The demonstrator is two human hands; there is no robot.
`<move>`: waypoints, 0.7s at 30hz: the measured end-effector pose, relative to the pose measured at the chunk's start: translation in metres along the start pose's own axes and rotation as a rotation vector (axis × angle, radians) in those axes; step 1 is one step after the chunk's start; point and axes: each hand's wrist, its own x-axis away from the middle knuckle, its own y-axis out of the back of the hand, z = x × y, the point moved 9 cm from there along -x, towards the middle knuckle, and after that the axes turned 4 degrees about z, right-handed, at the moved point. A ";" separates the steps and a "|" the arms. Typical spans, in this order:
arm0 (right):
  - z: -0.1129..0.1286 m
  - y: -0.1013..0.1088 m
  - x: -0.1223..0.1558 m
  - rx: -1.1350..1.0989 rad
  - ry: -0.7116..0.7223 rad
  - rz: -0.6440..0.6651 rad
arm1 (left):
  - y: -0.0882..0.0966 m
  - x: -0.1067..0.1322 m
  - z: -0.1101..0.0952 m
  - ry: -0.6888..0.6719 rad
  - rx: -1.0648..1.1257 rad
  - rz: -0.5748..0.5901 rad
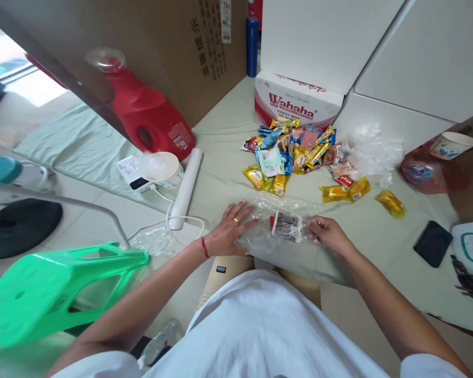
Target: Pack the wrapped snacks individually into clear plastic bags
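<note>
My left hand (230, 228) lies flat with its fingers spread on a clear plastic bag (264, 239) spread over the pale green cloth (220, 178). My right hand (326, 233) is closed in a pinch on the end of a small dark snack packet (287, 227) that sits at or inside the bag. Just beyond the bag is a heap of colourful snack packets (289, 155). Three yellow packets (345, 191) lie loose to its right.
A Wahaha carton (295, 102) stands behind the heap, with white boxes (378, 52) above. A red jug (145, 113), a white bowl (161, 168) and a white roll (186, 186) are on the left. A green stool (55, 289) is near left, a black phone (432, 243) right.
</note>
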 end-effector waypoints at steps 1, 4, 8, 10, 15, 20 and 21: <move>-0.001 -0.001 0.000 -0.020 -0.022 -0.001 | -0.001 -0.001 -0.005 0.003 -0.001 -0.037; -0.003 -0.001 -0.001 -0.041 -0.077 -0.011 | 0.000 -0.010 -0.016 0.015 0.073 -0.153; -0.015 0.004 -0.004 -0.025 -0.111 0.000 | 0.011 -0.027 0.005 0.192 0.270 -0.344; -0.018 0.009 -0.005 0.111 -0.065 0.003 | 0.016 -0.030 0.029 0.389 0.282 -0.449; 0.011 0.034 0.001 0.870 0.185 -0.214 | 0.031 -0.018 0.065 0.769 0.114 -0.609; 0.072 0.026 -0.012 1.040 0.505 -0.268 | 0.064 0.004 0.032 0.761 -0.010 -0.804; 0.080 0.020 -0.021 1.035 0.516 -0.233 | 0.065 -0.002 0.016 0.659 -0.009 -0.772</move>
